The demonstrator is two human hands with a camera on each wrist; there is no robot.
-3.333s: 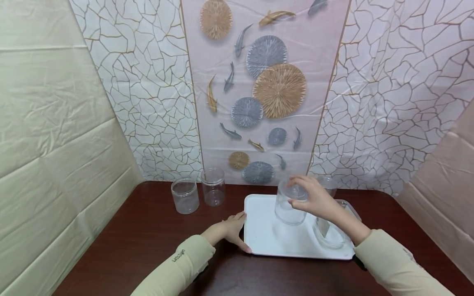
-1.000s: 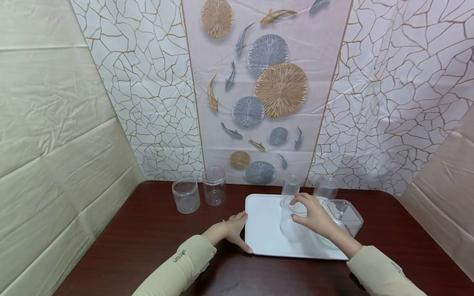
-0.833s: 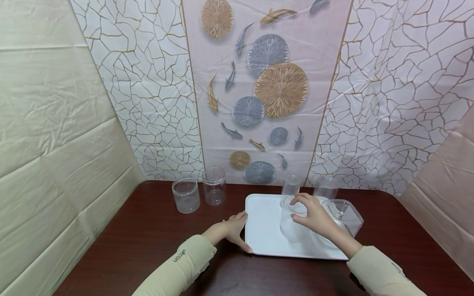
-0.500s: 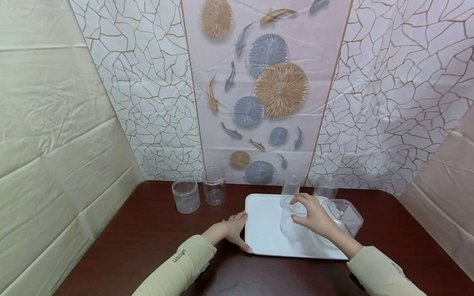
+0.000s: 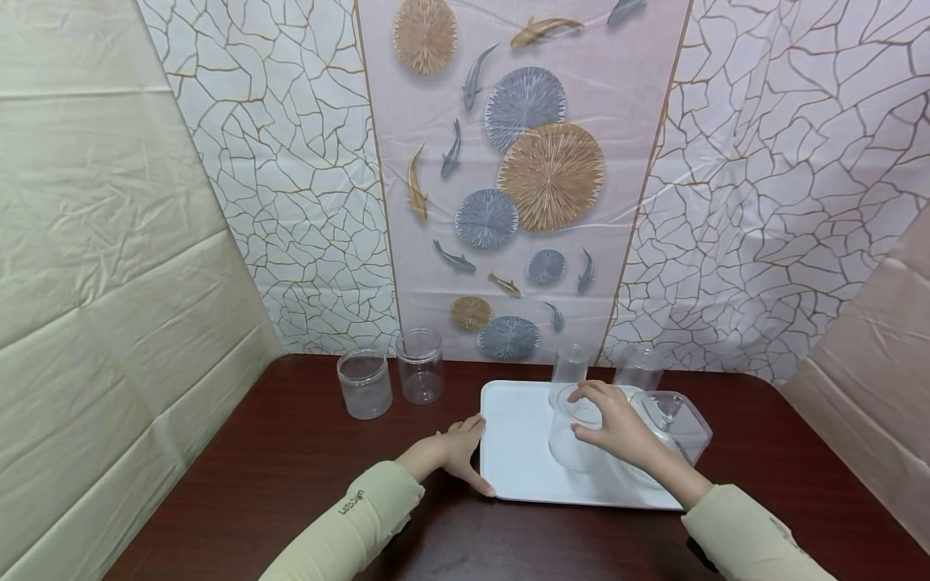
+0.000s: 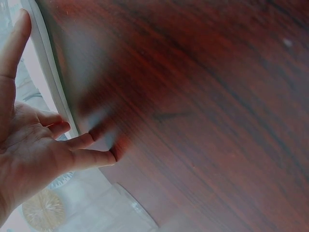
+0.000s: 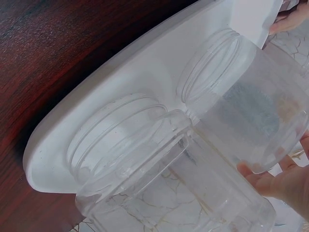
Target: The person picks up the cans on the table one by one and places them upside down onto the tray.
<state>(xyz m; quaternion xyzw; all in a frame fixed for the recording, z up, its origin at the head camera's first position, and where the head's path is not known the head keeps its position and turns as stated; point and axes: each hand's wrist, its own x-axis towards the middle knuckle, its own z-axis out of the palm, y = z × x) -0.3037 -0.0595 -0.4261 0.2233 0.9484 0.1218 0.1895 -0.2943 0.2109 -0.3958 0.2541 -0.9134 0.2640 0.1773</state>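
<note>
My right hand [image 5: 617,424] holds a clear jar [image 5: 570,448] by its upper end, thumb and fingers on opposite sides. The jar stands mouth down on a white tray [image 5: 516,452]; the right wrist view shows its ridged rim against the tray. Another clear jar [image 7: 116,130], also mouth down, is beside it, mostly behind my right hand and forearm in the head view. At the tray's left side my left hand [image 5: 456,453] rests with spread fingers, the thumb touching the near left corner. In the left wrist view, those fingers [image 6: 94,158] look fairly straight.
Two clear open jars, a shorter one [image 5: 365,387] and a taller one [image 5: 420,367], stand at the back left of the dark table [image 5: 291,484]. Behind the tray are two more clear containers [image 5: 570,367]. A clear angular container [image 5: 686,428] lies at the tray's right.
Since the oldest frame, my right hand has brought the jar nearer to me on the tray, baring a container behind it. Over the last second hardly anything moves. The left hand stays put.
</note>
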